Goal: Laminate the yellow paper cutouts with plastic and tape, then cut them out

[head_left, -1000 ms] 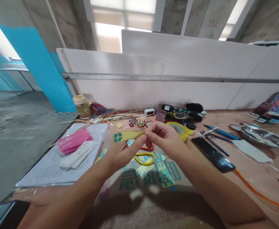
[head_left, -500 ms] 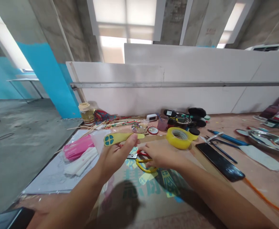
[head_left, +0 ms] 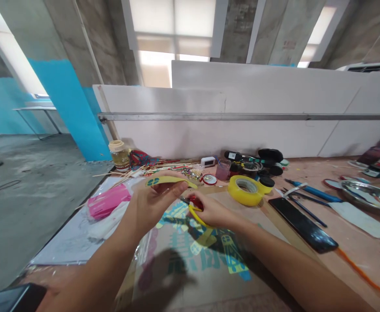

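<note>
My left hand [head_left: 152,203] pinches a yellow cut-out strip [head_left: 168,181] with a blue-green pattern at its left end, held above the table. Just to its right, my right hand [head_left: 209,210] is closed through the handles of a pair of scissors with red and yellow handles [head_left: 194,206], lifted off the cardboard. The scissor blades point left toward the strip. Under both hands lies a cardboard sheet with blue and yellow printed shapes [head_left: 206,255].
A yellow tape roll [head_left: 244,190] sits right of my hands, a black phone [head_left: 303,225] beyond it. Pink and white foam pieces [head_left: 107,206] lie on a plastic sheet at left. Sticks, a jar [head_left: 119,154], small pots and a steel bowl [head_left: 365,195] line the back.
My right hand let go of the strip, dropped to the cardboard, and picked up the scissors. The left hand kept the strip raised.
</note>
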### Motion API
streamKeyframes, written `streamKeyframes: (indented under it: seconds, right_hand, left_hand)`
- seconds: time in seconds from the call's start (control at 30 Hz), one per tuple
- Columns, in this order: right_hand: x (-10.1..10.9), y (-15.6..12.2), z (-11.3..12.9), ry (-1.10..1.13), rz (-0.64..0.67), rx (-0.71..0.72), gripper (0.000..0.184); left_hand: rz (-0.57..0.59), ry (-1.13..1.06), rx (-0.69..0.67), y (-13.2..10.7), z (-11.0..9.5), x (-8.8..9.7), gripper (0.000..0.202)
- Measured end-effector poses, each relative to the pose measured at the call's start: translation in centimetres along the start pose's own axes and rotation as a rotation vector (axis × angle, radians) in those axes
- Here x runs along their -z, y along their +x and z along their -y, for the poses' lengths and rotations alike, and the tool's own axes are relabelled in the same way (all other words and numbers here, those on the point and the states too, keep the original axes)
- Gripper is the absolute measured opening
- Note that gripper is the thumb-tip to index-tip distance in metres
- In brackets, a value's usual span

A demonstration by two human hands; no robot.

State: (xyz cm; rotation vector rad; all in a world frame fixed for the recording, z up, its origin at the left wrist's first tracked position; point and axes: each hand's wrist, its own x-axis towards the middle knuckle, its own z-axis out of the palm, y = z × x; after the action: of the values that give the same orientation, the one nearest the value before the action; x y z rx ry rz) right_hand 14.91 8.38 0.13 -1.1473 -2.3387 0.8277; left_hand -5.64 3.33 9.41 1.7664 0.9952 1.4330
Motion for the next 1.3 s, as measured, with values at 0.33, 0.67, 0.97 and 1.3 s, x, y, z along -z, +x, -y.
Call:
streamKeyframes:
  seconds: [0.33, 0.67, 0.97, 1.3]
  right_hand:
    - [2.0, -2.4, 4.9, 0.653, -0.186, 0.205, 0.072]
    - [0.6, -3.6, 6.1, 0.655, -0.206, 0.22, 0.071]
    - [0.3, -3.9, 6.0, 0.623, -0.188, 0.198, 0.072]
    - [0.6, -4.1, 6.7, 0.68, -0.151, 0.191, 0.068]
  left_hand:
    - [-0.033, 0.193, -0.054, -0.1, -0.6, 1.6, 0.03]
    - [-0.26, 0.291, -0.063, -0.7, -0.1, 2.0, 0.027]
    - [-0.218, 0.322, -0.031, -1.2, 0.0, 1.0, 0.029]
    - [-0.162, 0.375, -0.154, -1.2, -0.4, 0.4, 0.024]
